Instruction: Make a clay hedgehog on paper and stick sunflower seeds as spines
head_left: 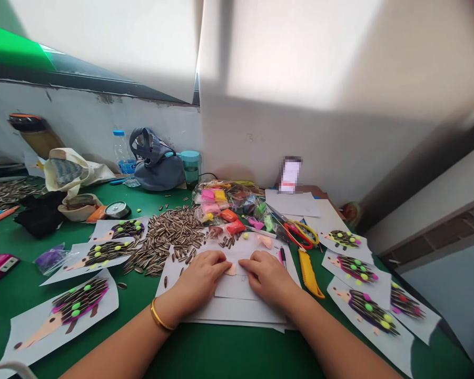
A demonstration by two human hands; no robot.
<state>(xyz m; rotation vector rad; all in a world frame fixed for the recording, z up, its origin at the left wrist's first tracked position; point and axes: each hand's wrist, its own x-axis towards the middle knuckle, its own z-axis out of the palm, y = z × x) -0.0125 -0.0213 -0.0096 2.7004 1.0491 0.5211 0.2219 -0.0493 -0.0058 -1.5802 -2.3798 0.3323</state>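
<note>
My left hand (201,276), with a yellow bangle at its wrist, has its fingertips pressed on a small flat piece of peach modelling clay (231,270). Beneath that clay lies a small white sheet of paper (233,291) with faint pencil lines. My right hand (267,278) rests on the sheet's right side, index finger stretched toward the clay and the other fingers partly bent. Under both hands is a stack of larger white paper (205,315). A lump of peach clay (265,241) sits at the stack's far edge, near a black pen (283,257).
Sunflower seeds (174,231) are heaped to the left. Bagged coloured clay (217,202) lies behind the stack, scissors (300,234) and a yellow cutter (310,273) to the right. Finished-looking seed hedgehog pictures (79,302) flank both sides. A phone (290,175) leans at the back.
</note>
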